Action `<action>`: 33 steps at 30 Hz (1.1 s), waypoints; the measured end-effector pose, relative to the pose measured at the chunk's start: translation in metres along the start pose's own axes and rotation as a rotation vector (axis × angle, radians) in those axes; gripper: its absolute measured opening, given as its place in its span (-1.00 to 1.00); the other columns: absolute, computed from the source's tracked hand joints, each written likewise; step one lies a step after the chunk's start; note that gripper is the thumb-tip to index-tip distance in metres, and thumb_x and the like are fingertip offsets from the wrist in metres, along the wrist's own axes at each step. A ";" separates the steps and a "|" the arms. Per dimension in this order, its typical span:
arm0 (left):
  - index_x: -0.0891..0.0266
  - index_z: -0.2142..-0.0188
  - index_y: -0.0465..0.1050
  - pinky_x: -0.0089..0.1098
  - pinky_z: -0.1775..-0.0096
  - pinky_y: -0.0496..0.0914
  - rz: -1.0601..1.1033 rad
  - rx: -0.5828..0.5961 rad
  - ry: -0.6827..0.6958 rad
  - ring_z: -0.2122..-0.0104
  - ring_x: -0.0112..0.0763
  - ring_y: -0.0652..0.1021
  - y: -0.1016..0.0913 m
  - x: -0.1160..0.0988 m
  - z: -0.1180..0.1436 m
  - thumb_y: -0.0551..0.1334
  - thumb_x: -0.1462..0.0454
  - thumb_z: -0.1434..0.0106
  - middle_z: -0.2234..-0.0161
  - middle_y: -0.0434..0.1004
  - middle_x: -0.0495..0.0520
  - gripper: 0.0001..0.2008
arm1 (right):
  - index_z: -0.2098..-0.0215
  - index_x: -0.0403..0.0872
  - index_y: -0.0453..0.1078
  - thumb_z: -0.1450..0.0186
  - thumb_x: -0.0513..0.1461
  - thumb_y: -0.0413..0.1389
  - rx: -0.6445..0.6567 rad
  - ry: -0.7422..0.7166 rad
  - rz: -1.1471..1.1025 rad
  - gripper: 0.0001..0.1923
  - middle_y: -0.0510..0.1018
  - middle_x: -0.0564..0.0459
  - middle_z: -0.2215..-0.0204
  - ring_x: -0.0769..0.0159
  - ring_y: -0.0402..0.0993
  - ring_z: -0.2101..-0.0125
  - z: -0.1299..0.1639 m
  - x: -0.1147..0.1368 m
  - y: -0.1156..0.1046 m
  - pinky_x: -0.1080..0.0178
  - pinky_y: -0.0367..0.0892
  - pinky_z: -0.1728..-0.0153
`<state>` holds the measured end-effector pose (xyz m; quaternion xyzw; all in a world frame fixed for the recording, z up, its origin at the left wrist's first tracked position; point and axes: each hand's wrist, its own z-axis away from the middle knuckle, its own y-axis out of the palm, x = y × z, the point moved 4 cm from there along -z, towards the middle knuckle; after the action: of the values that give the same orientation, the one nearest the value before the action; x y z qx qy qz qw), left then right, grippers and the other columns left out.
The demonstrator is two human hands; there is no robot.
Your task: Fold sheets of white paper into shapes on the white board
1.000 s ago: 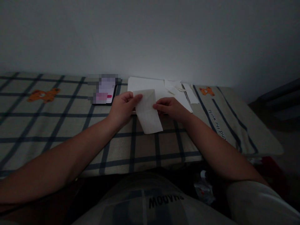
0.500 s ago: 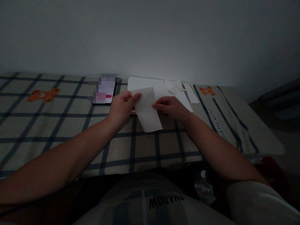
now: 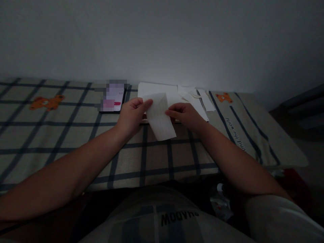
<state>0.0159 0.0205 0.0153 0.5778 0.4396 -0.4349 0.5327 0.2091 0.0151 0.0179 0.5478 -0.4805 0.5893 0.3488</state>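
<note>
Grip: left hand (image 3: 131, 116) pinches the upper left edge of the folded paper (image 3: 160, 118) between thumb and fingers; right hand (image 3: 184, 114) pinches its right edge.
Position: paper held tilted just above the checked cloth (image 3: 76, 135), between both hands.
Appearance: white, oblong, with a diagonal crease near the top (light is dim).
Surroundings: phone (image 3: 112, 99) beyond the left hand; paper sheets (image 3: 174, 94) behind, by the wall.

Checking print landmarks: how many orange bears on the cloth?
2. One orange bear at far left; another orange bear at far right, beyond the loose papers. More may be hidden under paper.
</note>
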 end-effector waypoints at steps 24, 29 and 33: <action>0.23 0.47 0.51 -0.39 0.35 0.56 -0.169 0.047 -0.039 0.51 -0.44 0.59 -0.004 0.001 -0.005 0.43 0.25 -0.16 0.49 0.60 -0.01 -0.84 | 0.34 -0.09 0.57 -0.22 0.01 0.33 -0.082 -0.038 -0.035 -0.68 0.55 0.12 0.52 0.42 0.42 0.50 -0.009 -0.014 -0.012 0.27 0.37 0.40; 0.24 0.49 0.50 -0.40 0.38 0.56 -0.123 0.039 -0.076 0.51 -0.44 0.58 -0.004 0.005 -0.007 0.44 0.21 -0.15 0.48 0.59 0.01 -0.79 | 0.37 -0.09 0.55 -0.21 0.03 0.33 -0.087 -0.016 -0.014 -0.66 0.54 0.12 0.55 0.42 0.42 0.51 -0.007 -0.012 -0.012 0.27 0.38 0.41; 0.26 0.48 0.53 -0.40 0.37 0.55 -0.121 0.036 -0.115 0.49 -0.43 0.58 -0.004 0.007 -0.009 0.45 0.20 -0.13 0.46 0.59 0.06 -0.80 | 0.38 -0.09 0.53 -0.21 0.02 0.32 -0.085 0.021 0.015 -0.66 0.54 0.12 0.55 0.42 0.42 0.52 -0.006 -0.011 -0.012 0.27 0.39 0.42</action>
<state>0.0138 0.0296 0.0075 0.5336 0.4344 -0.5065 0.5196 0.2203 0.0253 0.0095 0.5225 -0.5057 0.5767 0.3723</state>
